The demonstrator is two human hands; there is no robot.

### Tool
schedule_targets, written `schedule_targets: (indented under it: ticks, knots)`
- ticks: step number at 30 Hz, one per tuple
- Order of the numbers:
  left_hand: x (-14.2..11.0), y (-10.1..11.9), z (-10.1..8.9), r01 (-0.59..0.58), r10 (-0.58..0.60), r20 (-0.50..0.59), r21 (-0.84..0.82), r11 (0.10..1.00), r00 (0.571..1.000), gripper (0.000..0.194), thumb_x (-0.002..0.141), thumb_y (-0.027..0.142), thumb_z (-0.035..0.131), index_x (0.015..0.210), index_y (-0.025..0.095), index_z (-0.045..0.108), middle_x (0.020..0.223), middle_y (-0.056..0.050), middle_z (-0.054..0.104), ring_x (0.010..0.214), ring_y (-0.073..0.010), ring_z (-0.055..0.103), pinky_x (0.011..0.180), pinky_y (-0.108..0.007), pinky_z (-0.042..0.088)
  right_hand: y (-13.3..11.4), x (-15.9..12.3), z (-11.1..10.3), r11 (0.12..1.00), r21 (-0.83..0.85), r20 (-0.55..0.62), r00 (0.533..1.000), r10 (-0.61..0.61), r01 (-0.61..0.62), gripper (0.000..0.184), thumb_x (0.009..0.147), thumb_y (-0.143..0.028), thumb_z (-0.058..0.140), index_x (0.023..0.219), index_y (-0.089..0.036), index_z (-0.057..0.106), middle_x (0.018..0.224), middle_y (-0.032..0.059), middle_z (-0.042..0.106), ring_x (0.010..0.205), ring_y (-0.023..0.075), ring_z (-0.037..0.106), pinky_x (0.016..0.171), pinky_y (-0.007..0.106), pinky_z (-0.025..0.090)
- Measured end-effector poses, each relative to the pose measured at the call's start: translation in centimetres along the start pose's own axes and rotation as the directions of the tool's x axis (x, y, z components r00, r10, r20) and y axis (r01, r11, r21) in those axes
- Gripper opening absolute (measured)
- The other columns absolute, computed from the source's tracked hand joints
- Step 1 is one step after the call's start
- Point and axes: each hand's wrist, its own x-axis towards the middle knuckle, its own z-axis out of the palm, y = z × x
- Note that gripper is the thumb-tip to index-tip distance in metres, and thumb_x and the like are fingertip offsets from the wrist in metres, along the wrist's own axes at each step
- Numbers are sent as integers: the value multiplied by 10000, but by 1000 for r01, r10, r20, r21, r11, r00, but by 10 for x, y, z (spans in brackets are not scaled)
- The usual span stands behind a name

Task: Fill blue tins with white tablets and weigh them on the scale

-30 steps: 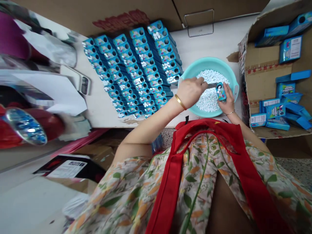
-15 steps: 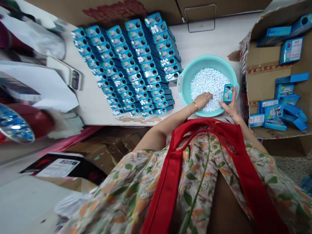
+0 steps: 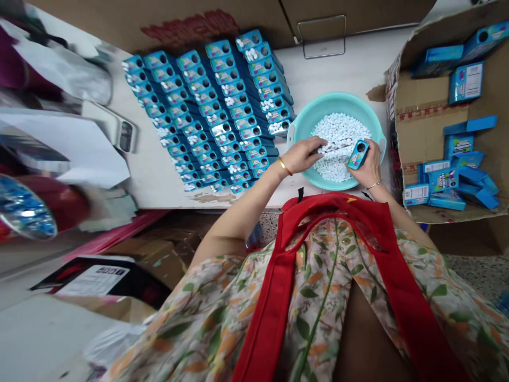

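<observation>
In the head view, my right hand [image 3: 369, 165] grips a small blue candy box [image 3: 358, 154] over the right side of a turquoise basin [image 3: 301, 124]. The box is tilted, its dark round hole facing up. Small white candies [image 3: 342, 126] fill the basin's bottom. My left hand [image 3: 305, 154] is over the basin's left side, fingers bent and closed at the tips. A narrow strip with candies along it [image 3: 336, 144] stretches from those fingertips toward the box; I cannot make out whether it is a held clear sleeve or loose candies.
Several rows of blue boxes [image 3: 222, 95] stand left of the basin, many with white candies at one end. A cardboard carton [image 3: 421, 132] with more blue boxes is at the right. A wire handle [image 3: 323, 37] lies behind. A red container [image 3: 59, 204] is at far left.
My left hand has lifted out of the candies and moved left, with the strip now at its fingertips. My right hand has tilted the box and shifted it slightly left.
</observation>
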Motion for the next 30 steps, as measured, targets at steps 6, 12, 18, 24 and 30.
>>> schedule_targets:
  ticks: [6,12,18,24,30]
  knots:
    - [17,72,-36,88,-165,184,366,927,969,345,970,193,500,1277,103,628,1188,-173,710,1078,-277,691,922,-378,538,-11,8,15,997,-76,73,997,-12,17,687,854,-473,641,1424,-179,398,1410,204,480,1436,385,432,1216,686,334]
    - [28,150,-41,162,-294,142,577,801,945,315,1024,102,399,1154,106,686,1031,-165,730,1003,-268,732,797,-329,536,-5,5,26,996,-84,6,999,-31,31,699,862,-609,638,1366,-167,440,1397,204,499,1411,391,461,1232,704,311]
    - [23,97,-39,251,-297,9,511,822,955,303,1025,143,447,1250,182,647,1177,-143,683,1054,-272,690,880,-401,537,4,2,18,999,-19,-10,1000,-27,26,932,772,-764,689,1433,-174,400,1353,198,522,1339,407,506,1204,718,340]
    - [58,-15,34,345,-412,40,475,809,910,425,1038,110,287,1375,120,546,1386,-198,591,1217,-303,593,950,-410,489,-6,-2,-10,990,140,-1,999,32,-32,1136,651,-816,769,1493,-204,314,1438,188,453,1392,407,463,1177,699,375]
    - [60,-13,104,176,-257,193,359,917,947,428,1027,106,311,1384,126,547,1395,-177,591,1269,-300,576,975,-386,482,1,-13,-26,959,266,-90,988,125,-98,1113,615,-850,764,1442,-226,357,1419,157,475,1372,390,505,1200,686,361]
